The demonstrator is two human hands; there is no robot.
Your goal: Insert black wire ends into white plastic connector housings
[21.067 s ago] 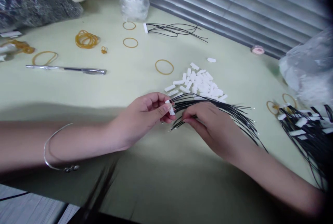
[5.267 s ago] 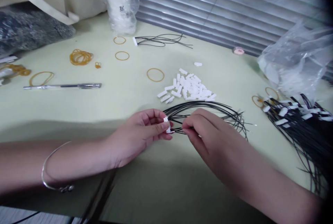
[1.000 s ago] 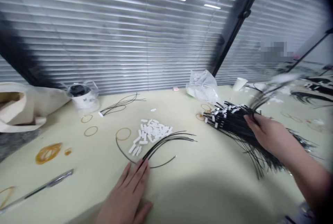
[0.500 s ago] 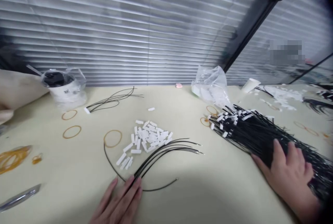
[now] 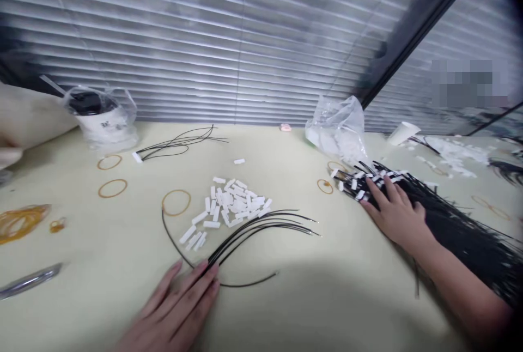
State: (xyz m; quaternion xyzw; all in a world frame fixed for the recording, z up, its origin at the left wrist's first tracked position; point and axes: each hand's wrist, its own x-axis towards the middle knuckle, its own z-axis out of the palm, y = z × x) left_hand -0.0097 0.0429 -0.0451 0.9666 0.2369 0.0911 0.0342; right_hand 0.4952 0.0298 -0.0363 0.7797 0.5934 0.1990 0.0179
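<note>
My left hand (image 5: 180, 303) lies flat at the front of the table, fingertips over several loose black wires (image 5: 245, 232) that fan out to the right. Just beyond them is a heap of small white connectors (image 5: 235, 199). At the right, a thick pile of black wires with white connectors on their ends (image 5: 445, 221) lies slantwise. My right hand (image 5: 396, 213) rests on top of that pile, fingers spread near the connector ends. Part of the pile is hidden under the hand and forearm.
Rubber bands (image 5: 24, 221) lie at the left beside a silver pen-like tool (image 5: 30, 281). Behind stand a bagged cup (image 5: 102, 123) and a clear plastic bag (image 5: 339, 128). A wired connector (image 5: 138, 157) and a white paper cup (image 5: 403, 133) lie at the back.
My right hand has moved left and away from me along the wire pile, toward the connector ends. My left hand stays on the loose wires. The view has shifted slightly.
</note>
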